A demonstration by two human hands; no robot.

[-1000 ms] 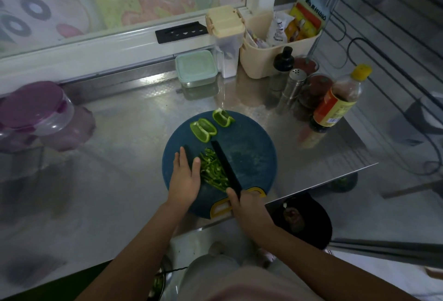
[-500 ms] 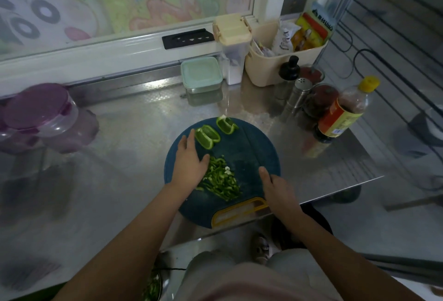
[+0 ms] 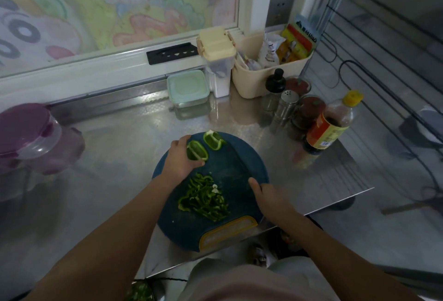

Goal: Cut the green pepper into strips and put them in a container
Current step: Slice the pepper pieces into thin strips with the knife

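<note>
A round dark blue cutting board [image 3: 242, 164] with a yellow handle lies on the steel counter. My left hand [image 3: 178, 160] grips a green pepper piece [image 3: 197, 151] at the board's far left. A second pepper piece [image 3: 212, 140] lies just beyond it. A pile of green pepper strips [image 3: 205, 199] sits on the near half of the board. My right hand [image 3: 267, 196] is at the board's right edge and holds a dark knife [image 3: 239, 161]. Its blade lies low across the board, pointing away from me, and is hard to make out.
A mint lidded container [image 3: 188, 87] stands at the back by the window. A purple lidded tub [image 3: 28, 130] is at the far left. Bottles, shakers and jars [image 3: 328, 128] crowd the right, behind them a cream basket [image 3: 259, 80]. A bowl with green bits [image 3: 139, 292] shows below the counter edge.
My left hand left the strip pile, reached forward and took hold of a pepper piece. My right hand moved the knife off the strips to the board's right side.
</note>
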